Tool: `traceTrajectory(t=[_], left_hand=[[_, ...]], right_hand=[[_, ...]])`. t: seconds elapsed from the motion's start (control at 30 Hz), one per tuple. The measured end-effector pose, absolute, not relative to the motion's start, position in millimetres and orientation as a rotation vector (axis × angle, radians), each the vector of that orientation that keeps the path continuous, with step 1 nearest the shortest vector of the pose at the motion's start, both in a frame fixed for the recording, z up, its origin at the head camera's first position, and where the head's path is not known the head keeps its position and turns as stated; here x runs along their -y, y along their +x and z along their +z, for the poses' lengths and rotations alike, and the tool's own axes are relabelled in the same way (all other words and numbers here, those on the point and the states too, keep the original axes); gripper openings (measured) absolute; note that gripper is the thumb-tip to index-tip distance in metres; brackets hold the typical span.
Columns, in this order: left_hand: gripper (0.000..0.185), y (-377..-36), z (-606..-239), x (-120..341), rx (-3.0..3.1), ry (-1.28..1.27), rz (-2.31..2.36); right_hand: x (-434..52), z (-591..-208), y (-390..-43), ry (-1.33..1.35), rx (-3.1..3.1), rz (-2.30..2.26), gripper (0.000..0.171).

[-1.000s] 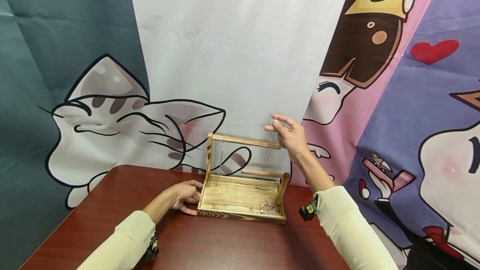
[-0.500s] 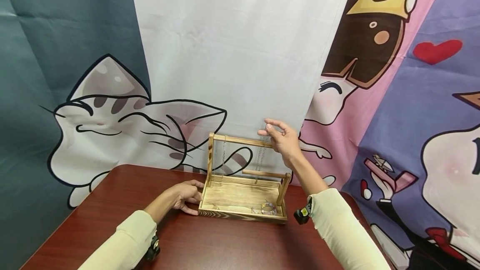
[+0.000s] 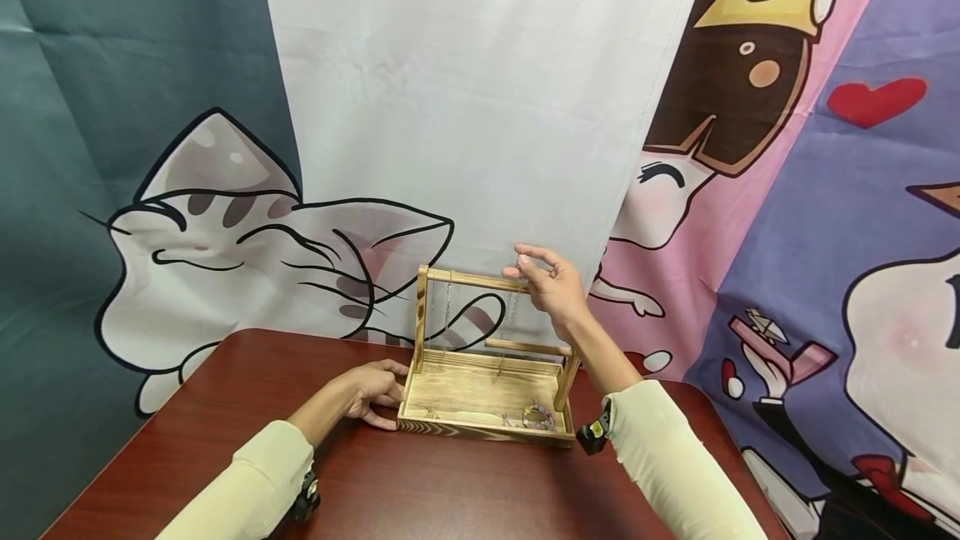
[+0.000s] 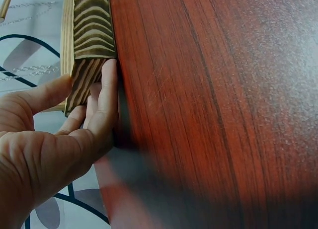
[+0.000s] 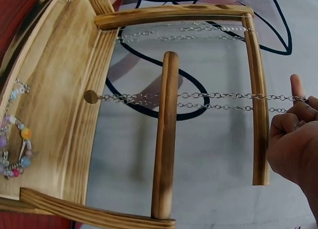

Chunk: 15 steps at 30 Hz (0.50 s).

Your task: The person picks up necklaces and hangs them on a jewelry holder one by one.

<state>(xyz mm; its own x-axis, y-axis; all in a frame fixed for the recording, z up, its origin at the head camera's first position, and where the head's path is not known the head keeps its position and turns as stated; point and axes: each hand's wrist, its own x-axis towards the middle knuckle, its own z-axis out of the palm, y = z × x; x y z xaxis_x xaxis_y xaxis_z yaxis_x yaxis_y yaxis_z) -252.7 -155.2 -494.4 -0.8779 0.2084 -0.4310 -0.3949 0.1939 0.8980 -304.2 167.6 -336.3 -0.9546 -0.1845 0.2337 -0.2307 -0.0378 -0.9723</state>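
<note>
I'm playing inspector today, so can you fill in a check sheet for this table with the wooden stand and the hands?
Surface: dark red wooden table, bare around the stand.
Job's things: wooden jewellery stand; a silver chain hangs across its top bar; another chain hangs near the post.
Clutter: beaded bracelet lying in the tray.
Hands: left hand rests against the stand's left end; right hand pinches the silver chain at the top bar.
Cables: nothing seen.
Surroundings: cartoon cat curtain behind the table; small cameras on both wrists.
</note>
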Motion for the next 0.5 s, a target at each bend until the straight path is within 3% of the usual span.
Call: traceTrajectory(t=[0.5], left_hand=[[0.065, -252.1, -494.3, 155.3, -2.018, -0.16, 1.725]], right_hand=[[-146.7, -350.9, -300.9, 0.493, 2.164, 2.25, 0.042]])
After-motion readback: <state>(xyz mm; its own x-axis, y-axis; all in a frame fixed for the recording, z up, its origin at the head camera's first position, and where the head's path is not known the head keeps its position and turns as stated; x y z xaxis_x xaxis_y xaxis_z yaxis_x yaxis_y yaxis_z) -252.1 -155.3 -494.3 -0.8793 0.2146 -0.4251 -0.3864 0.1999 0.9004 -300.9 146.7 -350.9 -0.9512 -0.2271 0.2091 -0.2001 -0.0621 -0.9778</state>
